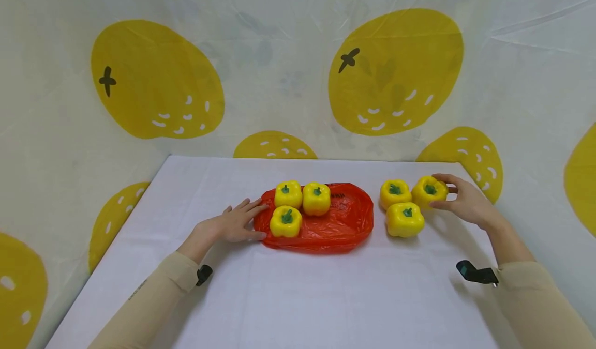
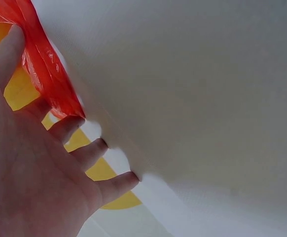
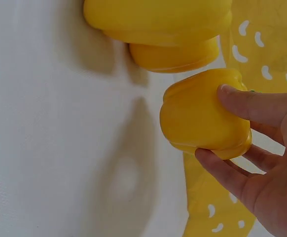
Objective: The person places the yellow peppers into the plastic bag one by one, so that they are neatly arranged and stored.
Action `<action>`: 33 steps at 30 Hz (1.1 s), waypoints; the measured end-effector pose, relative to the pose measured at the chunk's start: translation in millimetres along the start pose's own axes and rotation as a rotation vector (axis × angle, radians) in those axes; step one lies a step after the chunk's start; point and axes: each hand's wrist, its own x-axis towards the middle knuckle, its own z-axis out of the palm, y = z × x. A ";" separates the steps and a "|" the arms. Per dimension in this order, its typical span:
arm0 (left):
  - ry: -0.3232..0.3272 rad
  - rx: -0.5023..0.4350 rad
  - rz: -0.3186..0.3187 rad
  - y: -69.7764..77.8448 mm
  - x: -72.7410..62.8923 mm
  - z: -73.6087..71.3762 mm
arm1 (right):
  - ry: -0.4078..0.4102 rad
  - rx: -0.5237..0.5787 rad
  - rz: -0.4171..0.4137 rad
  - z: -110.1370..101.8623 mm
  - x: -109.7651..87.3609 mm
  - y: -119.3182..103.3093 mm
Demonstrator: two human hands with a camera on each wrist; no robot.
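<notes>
A red plastic bag (image 1: 346, 222) lies flattened on the table, with three yellow bell peppers (image 1: 316, 201) standing on its left part. My left hand (image 1: 235, 225) rests at the bag's left end, fingers spread; the left wrist view shows its thumb and fingertips touching the red plastic (image 2: 47, 69). To the right of the bag, my right hand (image 1: 470, 201) grips a yellow bell pepper (image 3: 205, 116) between thumb and fingers. Two more yellow bell peppers (image 1: 404, 221) stand just left of it. Whether the gripped one is off the cloth, I cannot tell.
A white cloth covers the table (image 1: 288, 297). Behind it and at both sides hangs a pale curtain (image 1: 279, 75) printed with large yellow fruit. Small black devices (image 1: 477, 273) sit at both wrists.
</notes>
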 end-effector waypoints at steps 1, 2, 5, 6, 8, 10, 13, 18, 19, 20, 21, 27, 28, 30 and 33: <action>0.001 0.000 0.001 -0.1 0.2 0.2 | 0.008 -0.001 -0.009 -0.9 -0.5 -1.1; 0.002 0.000 0.001 -0.1 0.4 0.3 | 0.015 0.000 -0.018 -1.8 -1.0 -2.5; 0.001 -0.003 0.002 -0.3 0.5 0.5 | 0.024 0.013 -0.028 -5.3 -3.4 -8.4; -0.001 -0.002 0.001 -0.4 0.7 0.6 | 0.025 0.014 -0.025 -6.4 -4.3 -10.5; -0.008 0.001 -0.008 -0.8 1.2 1.1 | 0.031 0.007 -0.021 -8.5 -6.6 -15.2; -0.011 0.002 -0.009 -1.4 1.8 1.8 | 0.033 0.004 -0.023 -10.3 -8.5 -19.8; -0.016 0.008 -0.016 -2.1 2.9 2.7 | 0.045 -0.003 -0.029 -12.4 -10.4 -26.8; -0.010 0.010 -0.009 -2.2 2.8 2.5 | 0.075 -0.014 -0.055 -15.9 -12.8 -39.9; -0.009 0.011 -0.009 -1.9 2.4 2.0 | 0.081 -0.017 -0.061 -16.8 -13.3 -42.2; -0.009 0.008 -0.008 -1.5 1.9 1.5 | 0.087 -0.017 -0.070 -17.4 -14.1 -44.8; -0.008 0.008 -0.009 -1.1 1.6 1.2 | 0.093 -0.015 -0.075 -18.0 -14.8 -47.6; -0.005 0.003 -0.008 -0.4 1.5 1.2 | 0.116 0.001 -0.112 -19.8 -18.2 -61.8; -0.005 0.002 -0.008 -0.4 1.2 0.9 | 0.121 0.000 -0.125 -20.0 -18.6 -63.9; -0.005 0.001 -0.005 -0.3 0.9 0.7 | 0.130 -0.002 -0.150 -20.5 -19.5 -69.2; -0.008 -0.003 -0.003 0.6 0.2 0.0 | 0.143 -0.014 -0.181 -21.3 -21.0 -79.0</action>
